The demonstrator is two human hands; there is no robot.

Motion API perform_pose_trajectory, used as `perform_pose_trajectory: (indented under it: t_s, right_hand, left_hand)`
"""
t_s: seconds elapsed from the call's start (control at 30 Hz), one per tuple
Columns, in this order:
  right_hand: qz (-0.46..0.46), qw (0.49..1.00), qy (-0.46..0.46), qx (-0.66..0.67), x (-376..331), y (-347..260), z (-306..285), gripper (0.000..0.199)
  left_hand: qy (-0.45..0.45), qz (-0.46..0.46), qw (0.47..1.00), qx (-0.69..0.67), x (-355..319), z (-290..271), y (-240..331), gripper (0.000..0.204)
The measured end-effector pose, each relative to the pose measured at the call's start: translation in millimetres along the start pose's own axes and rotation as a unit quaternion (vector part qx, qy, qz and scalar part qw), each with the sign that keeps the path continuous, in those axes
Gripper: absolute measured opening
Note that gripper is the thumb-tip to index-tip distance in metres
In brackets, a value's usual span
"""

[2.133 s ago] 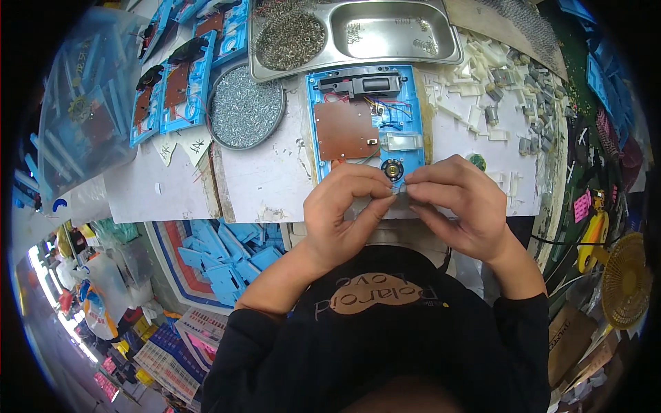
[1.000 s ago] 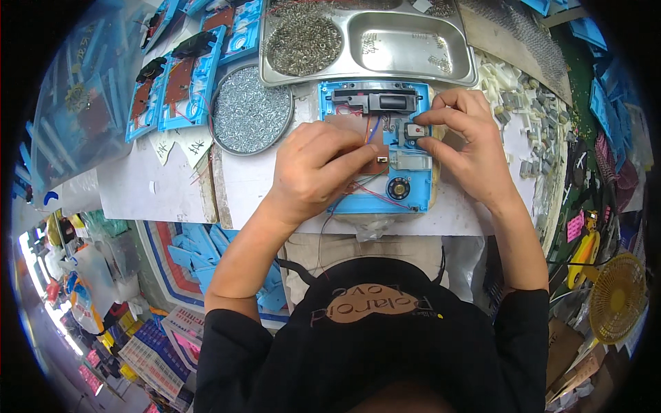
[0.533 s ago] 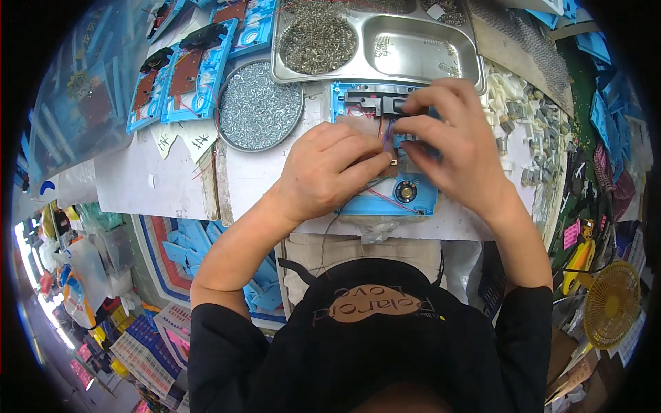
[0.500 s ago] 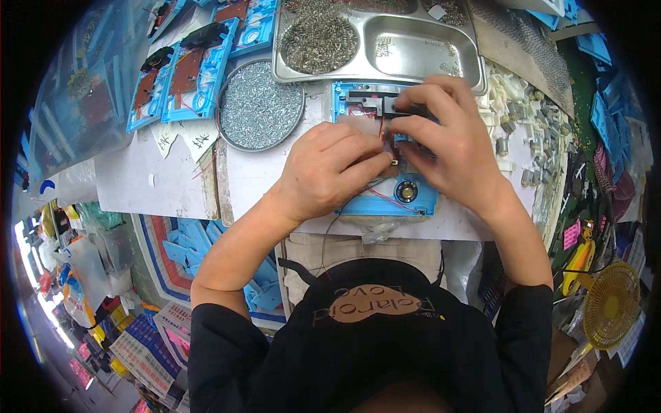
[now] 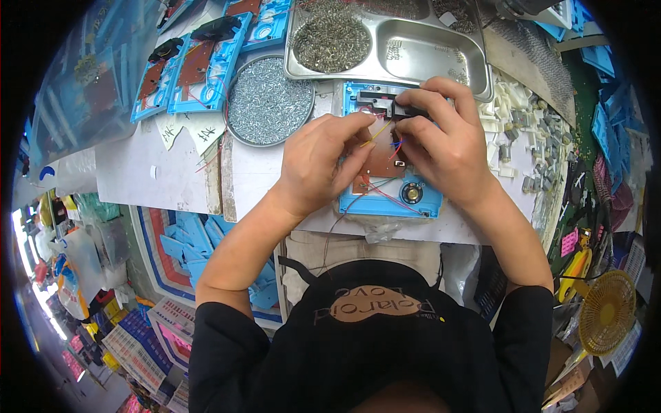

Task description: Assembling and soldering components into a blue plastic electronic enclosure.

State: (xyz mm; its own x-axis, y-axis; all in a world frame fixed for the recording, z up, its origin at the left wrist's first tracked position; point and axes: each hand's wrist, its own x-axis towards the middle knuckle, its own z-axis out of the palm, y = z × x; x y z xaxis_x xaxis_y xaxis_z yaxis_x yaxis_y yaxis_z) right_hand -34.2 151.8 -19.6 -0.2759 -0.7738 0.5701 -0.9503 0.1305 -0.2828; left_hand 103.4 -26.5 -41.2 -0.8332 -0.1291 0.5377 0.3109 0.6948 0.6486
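A blue plastic housing (image 5: 354, 206) lies in front of me, holding a brown circuit board (image 5: 381, 165) and a round speaker (image 5: 412, 193). Across its far end sits a black and grey mechanism (image 5: 375, 101). Between the thumb and index finger of my left hand (image 5: 310, 162), a thin yellow wire (image 5: 379, 133) is pinched over the board. My right hand (image 5: 447, 141) curls over the housing's right side, fingertips on the black and grey mechanism. Red and blue wires (image 5: 396, 146) show by its thumb. What lies under those right fingers is partly hidden.
A round dish of small silver screws (image 5: 268, 103) stands left of the housing, and a steel compartment tray (image 5: 430, 54) of metal parts behind it. Several part-assembled blue housings (image 5: 193, 72) lie at far left. White and grey pieces (image 5: 513, 134) are heaped on the right.
My left hand has drawn back left from the board, uncovering it, and now shows the yellow wire in its pinch. My right hand stays at the mechanism. The view has shifted slightly.
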Motion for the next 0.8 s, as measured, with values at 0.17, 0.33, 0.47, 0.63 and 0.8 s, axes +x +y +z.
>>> perform_pose_trajectory:
  t_s: [0.17, 0.33, 0.47, 0.63, 0.8]
  right_hand:
    - [-0.001, 1.000, -0.001, 0.011, 5.4, -3.1, -3.4, 0.024]
    - [0.005, 1.000, 0.010, 0.006, 0.6, 0.7, -10.8, 0.024]
    - [0.023, 1.000, 0.001, -0.005, -5.1, 0.7, -19.1, 0.023]
    - [0.028, 0.999, -0.010, -0.022, -4.1, 4.5, -29.8, 0.020]
    - [0.078, 0.996, -0.018, -0.036, -6.4, 7.4, -31.0, 0.018]
  left_hand:
    - [0.039, -0.060, 0.997, -0.020, -6.3, 2.4, 1.3, 0.042]
    - [0.023, -0.048, 0.998, 0.033, 1.1, -0.6, -3.0, 0.028]
    - [-0.079, -0.037, 0.985, 0.151, 11.8, -14.6, 1.8, 0.014]
    - [-0.099, -0.015, 0.983, 0.153, 40.7, -23.0, 8.6, 0.011]
    - [-0.014, 0.075, 0.997, 0.010, 50.2, 13.8, 7.3, 0.015]
